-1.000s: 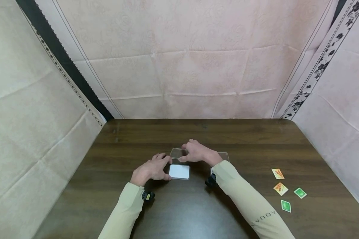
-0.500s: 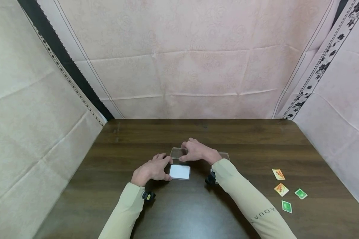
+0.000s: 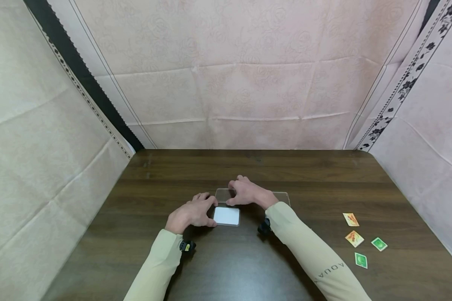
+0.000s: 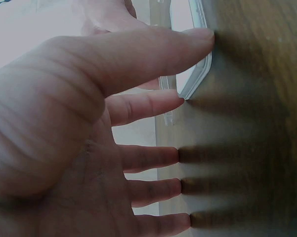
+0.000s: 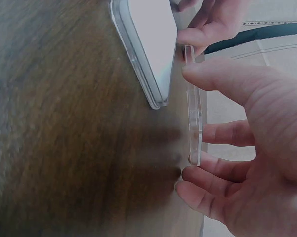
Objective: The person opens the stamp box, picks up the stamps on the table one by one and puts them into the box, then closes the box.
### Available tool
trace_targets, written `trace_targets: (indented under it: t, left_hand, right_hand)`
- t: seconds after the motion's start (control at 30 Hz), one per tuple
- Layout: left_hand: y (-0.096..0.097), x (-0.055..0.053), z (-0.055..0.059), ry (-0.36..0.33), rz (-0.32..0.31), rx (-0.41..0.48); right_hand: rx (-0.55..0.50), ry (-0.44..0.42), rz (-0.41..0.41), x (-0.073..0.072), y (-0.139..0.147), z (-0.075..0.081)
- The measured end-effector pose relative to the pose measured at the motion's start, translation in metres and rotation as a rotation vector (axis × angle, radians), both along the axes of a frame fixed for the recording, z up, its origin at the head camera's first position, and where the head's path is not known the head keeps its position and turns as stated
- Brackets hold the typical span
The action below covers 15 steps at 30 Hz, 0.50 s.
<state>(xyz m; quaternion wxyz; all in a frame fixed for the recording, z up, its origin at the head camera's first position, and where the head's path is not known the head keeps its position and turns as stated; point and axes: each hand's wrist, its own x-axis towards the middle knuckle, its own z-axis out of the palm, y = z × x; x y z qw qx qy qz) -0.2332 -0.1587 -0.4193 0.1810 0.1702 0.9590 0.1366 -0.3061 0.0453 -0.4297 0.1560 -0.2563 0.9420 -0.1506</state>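
Observation:
On the table lies a shallow clear case (image 3: 227, 225) with a flat white stack, perhaps cards, in it (image 3: 227, 215). My left hand (image 3: 192, 214) holds its left end: the thumb is at the near edge and the index finger (image 4: 148, 104) at a corner. The other left fingertips rest on the table. Just beyond the case, my right hand (image 3: 250, 193) grips a thin clear plastic lid (image 3: 222, 195) between thumb and fingers. In the right wrist view the lid (image 5: 193, 113) appears edge-on, apart from the case (image 5: 138, 59).
Another clear plastic piece (image 3: 283, 196) shows behind my right wrist. To the right lie two orange picture cards (image 3: 354, 238) and two green cards (image 3: 360, 260) on the brown wooden table (image 3: 165, 167). Pale cloth (image 3: 226, 96) hangs around the far and side edges.
The clear lid and my right hand have shifted very slightly nearer to the case. My left hand stays in place.

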Motion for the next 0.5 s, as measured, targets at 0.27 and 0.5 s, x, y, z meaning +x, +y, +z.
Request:
trace_targets:
  t: [0.27, 0.5]
  left_hand:
    - [-0.0002, -0.0002, -0.0009, -0.001, 0.002, -0.005]
    - [-0.0003, -0.0006, -0.0013, 0.001, 0.007, -0.001]
  right_hand:
    - [0.005, 0.027, -0.006, 0.0004, -0.0014, -0.0024]
    - [0.026, 0.034, -0.011, 0.0002, -0.0020, -0.0046]
